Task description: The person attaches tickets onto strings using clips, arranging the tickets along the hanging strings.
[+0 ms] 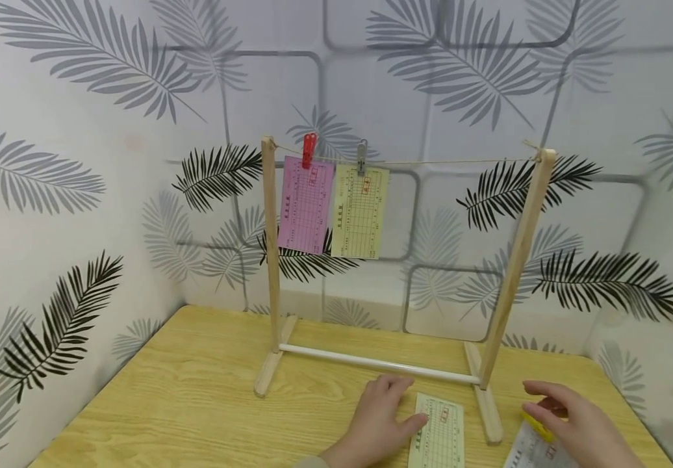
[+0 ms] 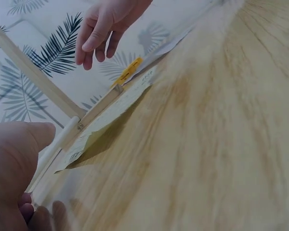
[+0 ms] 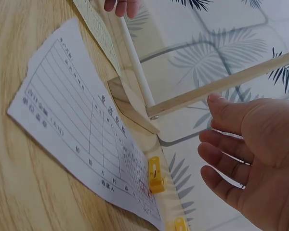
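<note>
Head view, largest first: we see the tabletop (image 1: 184,396) carrying a wooden rack (image 1: 512,273), pink (image 1: 304,205) and yellow slips (image 1: 360,211) pegged upper centre. At bottom centre our left hand (image 1: 380,419), open, presses a green slip (image 1: 438,435). At lower right our right hand (image 1: 576,422), fingers relaxed, hovers over a white slip (image 3: 82,130) and yellow peg (image 3: 155,175).

Wooden table (image 1: 184,403), light grain. Directly on it: a wooden rack (image 1: 491,406) standing on two feet toward the far side; a green slip (image 1: 438,435) flat at the near edge; a white slip (image 1: 532,450) at near right; a yellow clip (image 3: 155,174) just beside the white slip.
</note>
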`<state>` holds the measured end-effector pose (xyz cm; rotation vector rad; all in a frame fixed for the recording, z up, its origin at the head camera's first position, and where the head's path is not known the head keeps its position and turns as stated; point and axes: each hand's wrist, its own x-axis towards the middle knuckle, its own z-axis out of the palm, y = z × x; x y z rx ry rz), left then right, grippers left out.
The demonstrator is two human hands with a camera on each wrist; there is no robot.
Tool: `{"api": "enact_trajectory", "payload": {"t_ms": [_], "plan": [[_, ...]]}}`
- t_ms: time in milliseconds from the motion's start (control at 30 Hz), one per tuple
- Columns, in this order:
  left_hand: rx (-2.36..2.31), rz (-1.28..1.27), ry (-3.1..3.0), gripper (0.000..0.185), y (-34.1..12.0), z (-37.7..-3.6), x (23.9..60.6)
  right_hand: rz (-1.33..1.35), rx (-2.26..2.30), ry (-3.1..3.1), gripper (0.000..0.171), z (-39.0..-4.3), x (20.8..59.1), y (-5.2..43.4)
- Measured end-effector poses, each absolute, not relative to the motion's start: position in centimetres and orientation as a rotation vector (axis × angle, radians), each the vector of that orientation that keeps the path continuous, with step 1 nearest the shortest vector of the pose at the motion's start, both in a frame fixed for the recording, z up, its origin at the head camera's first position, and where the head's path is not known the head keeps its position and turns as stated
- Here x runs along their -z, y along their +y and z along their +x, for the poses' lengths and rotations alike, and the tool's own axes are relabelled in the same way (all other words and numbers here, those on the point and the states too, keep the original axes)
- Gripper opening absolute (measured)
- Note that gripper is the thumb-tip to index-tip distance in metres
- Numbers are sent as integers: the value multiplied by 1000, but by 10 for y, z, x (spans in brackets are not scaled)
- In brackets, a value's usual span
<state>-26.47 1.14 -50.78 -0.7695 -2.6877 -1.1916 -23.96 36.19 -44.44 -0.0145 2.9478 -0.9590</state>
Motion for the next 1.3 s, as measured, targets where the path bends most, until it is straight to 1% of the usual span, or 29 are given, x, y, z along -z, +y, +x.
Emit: {"api": "enact_trajectory", "payload": {"t_ms": [233, 567, 700, 967, 1200, 1300], "plan": [[919, -829, -2783, 73, 15, -264, 507, -36, 929, 2939, 80, -246, 452, 388], [731, -853, -2850, 78, 17, -260, 504, -31, 867, 2918, 85, -251, 467, 414], [660, -866, -2858, 75, 17, -261, 506, -36, 866, 2909, 83, -252, 472, 418], [577, -939, -2857, 67, 16, -260, 509, -88, 940, 2885, 73, -252, 484, 427], [542, -947, -2875, 64, 17, -259, 507, -168, 934, 2894, 60, -251, 489, 427], [549, -949, -2881, 62, 17, -259, 507, -167, 913, 2889, 58, -251, 490, 425]]}}
